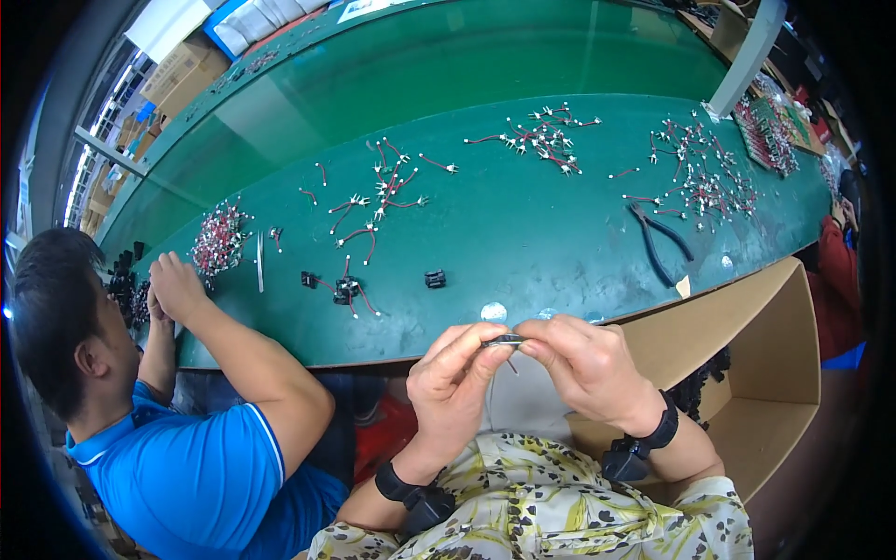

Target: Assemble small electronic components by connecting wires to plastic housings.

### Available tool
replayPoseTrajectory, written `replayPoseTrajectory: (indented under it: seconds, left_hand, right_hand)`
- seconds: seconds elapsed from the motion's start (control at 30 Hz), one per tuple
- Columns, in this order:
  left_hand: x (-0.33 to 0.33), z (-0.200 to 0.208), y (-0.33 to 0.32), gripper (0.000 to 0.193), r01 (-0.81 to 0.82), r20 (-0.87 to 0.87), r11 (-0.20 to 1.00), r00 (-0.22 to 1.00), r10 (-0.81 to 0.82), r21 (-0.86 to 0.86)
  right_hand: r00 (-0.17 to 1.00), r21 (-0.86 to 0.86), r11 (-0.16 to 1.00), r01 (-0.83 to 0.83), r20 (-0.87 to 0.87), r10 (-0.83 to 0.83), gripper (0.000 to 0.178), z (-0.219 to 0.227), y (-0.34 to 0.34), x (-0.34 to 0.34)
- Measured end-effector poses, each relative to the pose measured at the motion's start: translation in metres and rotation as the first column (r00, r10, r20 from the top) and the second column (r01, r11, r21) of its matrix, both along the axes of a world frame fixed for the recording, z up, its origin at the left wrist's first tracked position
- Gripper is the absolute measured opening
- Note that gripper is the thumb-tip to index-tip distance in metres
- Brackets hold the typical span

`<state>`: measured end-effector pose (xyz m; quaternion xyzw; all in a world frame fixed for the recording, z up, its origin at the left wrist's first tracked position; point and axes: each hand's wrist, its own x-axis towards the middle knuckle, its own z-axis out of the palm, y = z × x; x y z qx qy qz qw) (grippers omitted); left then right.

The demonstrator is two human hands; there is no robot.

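Left hand point(450, 381) and right hand point(597, 364), narrowly pinched, hold small black part point(502, 342); probably light, stiff; best gripped by ends. Black block point(435, 279) beyond left hand.

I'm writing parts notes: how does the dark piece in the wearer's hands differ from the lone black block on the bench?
The dark piece is pinched between the left hand and right hand; the black block lies untouched on the bench. The dark piece is partly hidden; the black block is uncovered. Both are small and dark.
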<state>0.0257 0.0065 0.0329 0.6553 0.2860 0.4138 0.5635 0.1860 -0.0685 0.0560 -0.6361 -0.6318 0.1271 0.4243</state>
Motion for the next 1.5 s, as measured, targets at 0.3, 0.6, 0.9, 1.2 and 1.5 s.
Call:
replayPoseTrajectory:
  seconds: [0.3,0.6,0.9,1.2,1.5]
  left_hand:
    - [0.01,-0.004,0.008,0.026,0.028,0.125,0.99,0.992,-0.011,-0.14]
    - [-0.006,-0.008,0.012,0.034,0.071,0.195,0.962,0.981,-0.019,-0.265]
    - [-0.005,0.001,0.01,0.03,0.079,0.084,0.993,0.994,-0.072,-0.088]
    - [-0.007,-0.003,0.005,0.026,0.03,-0.116,0.997,0.993,-0.021,0.076]
    - [-0.017,-0.005,0.008,0.031,-0.044,0.164,0.961,0.982,0.092,-0.273]
  right_hand:
    - [0.996,-0.011,1.0,-0.019,-0.093,0.018,0.014,-0.004,0.015,0.006]
    - [0.915,-0.189,0.965,-0.18,-0.393,0.093,0.018,0.012,0.011,0.009]
    - [0.938,-0.137,0.978,-0.159,-0.331,0.106,0.017,0.006,0.008,0.008]
    - [0.979,-0.159,0.98,-0.121,-0.184,0.091,0.016,0.001,0.007,0.003]
    - [0.981,-0.284,0.951,-0.125,-0.181,0.075,0.027,0.029,0.014,-0.004]
